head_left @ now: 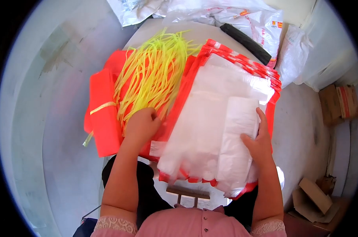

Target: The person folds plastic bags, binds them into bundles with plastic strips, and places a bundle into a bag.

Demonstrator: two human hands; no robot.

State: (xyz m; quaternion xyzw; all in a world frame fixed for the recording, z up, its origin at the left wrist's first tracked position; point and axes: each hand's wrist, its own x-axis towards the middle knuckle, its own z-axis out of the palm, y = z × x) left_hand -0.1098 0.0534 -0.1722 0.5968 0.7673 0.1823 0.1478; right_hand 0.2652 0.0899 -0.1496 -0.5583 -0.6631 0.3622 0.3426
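My left hand [141, 124] is curled at the lower end of a loose bundle of yellow plastic strips [155, 71]. Its fingertips are hidden, so what they hold, if anything, does not show. With thumb and forefinger apart, my right hand [260, 144] rests on the right edge of a folded white plastic bundle [236, 138]. That bundle lies on flat translucent plastic sheets [198, 106], which cover a stack of red plastic bags [275, 79]. To the left, a folded red bundle [104, 134] has a yellow strip [103, 107] tied around it.
A black roll [246, 43] lies at the table's far right, before white printed sacks [242, 15]. Cardboard boxes [337, 104] stand by the right wall, and an open carton [315, 199] lies lower right. A wooden stool [188, 192] is below the table's near edge.
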